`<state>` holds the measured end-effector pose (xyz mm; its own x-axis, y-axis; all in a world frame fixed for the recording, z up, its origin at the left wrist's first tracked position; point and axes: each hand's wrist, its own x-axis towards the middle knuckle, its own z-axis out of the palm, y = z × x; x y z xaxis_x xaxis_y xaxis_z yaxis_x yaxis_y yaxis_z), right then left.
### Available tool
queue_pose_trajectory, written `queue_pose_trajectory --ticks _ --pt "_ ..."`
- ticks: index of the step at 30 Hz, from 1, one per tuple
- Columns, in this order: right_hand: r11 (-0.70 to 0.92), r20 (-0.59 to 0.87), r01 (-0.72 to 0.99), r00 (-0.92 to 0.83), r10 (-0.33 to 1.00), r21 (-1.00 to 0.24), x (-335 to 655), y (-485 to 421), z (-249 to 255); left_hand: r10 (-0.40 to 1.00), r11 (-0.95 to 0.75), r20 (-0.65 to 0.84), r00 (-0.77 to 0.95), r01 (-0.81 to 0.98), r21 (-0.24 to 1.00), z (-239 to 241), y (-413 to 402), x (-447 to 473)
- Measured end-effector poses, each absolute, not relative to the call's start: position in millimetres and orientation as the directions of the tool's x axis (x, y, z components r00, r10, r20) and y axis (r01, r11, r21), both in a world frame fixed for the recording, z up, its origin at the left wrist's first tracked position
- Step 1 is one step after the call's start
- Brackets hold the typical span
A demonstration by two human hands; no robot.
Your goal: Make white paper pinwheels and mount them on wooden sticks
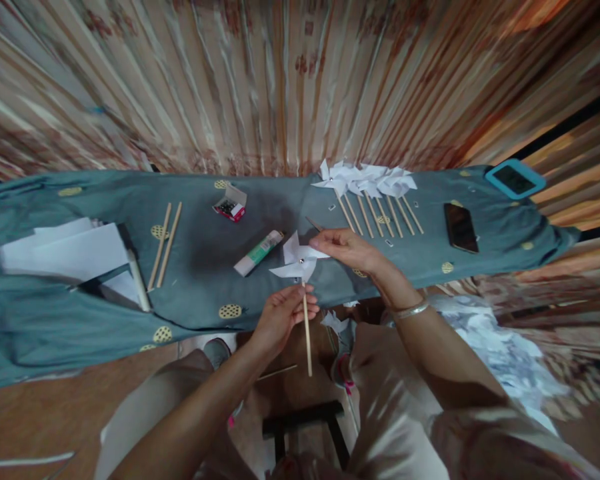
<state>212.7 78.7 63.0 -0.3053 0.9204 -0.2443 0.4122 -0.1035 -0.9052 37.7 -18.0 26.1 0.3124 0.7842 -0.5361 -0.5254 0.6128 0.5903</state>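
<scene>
A white paper pinwheel (pixel 301 268) with a pin at its centre stands on a thin wooden stick (pixel 307 337). My left hand (pixel 286 312) is closed round the stick just below the paper blades. The fingers of my right hand (pixel 347 248) pinch the tip of the blade on the right side. Both hands hold the pinwheel over the front edge of the cloth-covered table (pixel 200 293). Left of it lies a green and white box (pixel 258 253). Several finished-looking pinwheels (pixel 365 181) lie in a row behind my right hand, their sticks towards me.
Further back is an opened small red box (pixel 231 204) of dark pins. On the left lie two bare sticks (pixel 164 247) and white paper sheets (pixel 67 250). A phone (pixel 461 227) and a blue-framed device (pixel 515 179) are at right. Paper scraps (pixel 500 340) lie below.
</scene>
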Motion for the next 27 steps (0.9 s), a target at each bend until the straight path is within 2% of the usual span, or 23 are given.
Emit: queue_pose_trajectory --ticks 5,8,13,17,21,27 --pt "-0.068 -0.057 0.209 0.058 0.997 -0.975 206.1 67.6 37.4 0.836 0.540 -0.490 0.247 -0.525 0.658 30.7 -1.3 35.5" --pt "-0.071 -0.049 0.158 0.136 0.989 -0.985 200.0 62.4 29.2 0.859 0.502 -0.468 0.208 -0.527 0.686 31.8 7.5 33.9" --pt "-0.048 -0.038 0.221 0.046 0.998 -0.974 195.2 58.6 33.7 0.900 0.424 -0.417 0.129 -0.488 0.763 31.5 20.3 32.2" --pt "-0.068 -0.077 0.177 -0.042 0.996 -0.982 191.6 55.0 34.6 0.917 0.363 -0.397 0.045 -0.510 0.780 32.6 28.9 31.2" --pt "-0.093 -0.123 0.154 -0.199 0.972 -0.984 184.5 47.4 31.4 0.936 0.292 -0.351 -0.026 -0.502 0.814 31.5 35.6 28.3" --pt "-0.113 -0.174 0.172 -0.394 0.903 -0.978 173.0 36.3 22.9 0.956 0.227 -0.280 -0.084 -0.390 0.892 27.1 42.1 24.8"
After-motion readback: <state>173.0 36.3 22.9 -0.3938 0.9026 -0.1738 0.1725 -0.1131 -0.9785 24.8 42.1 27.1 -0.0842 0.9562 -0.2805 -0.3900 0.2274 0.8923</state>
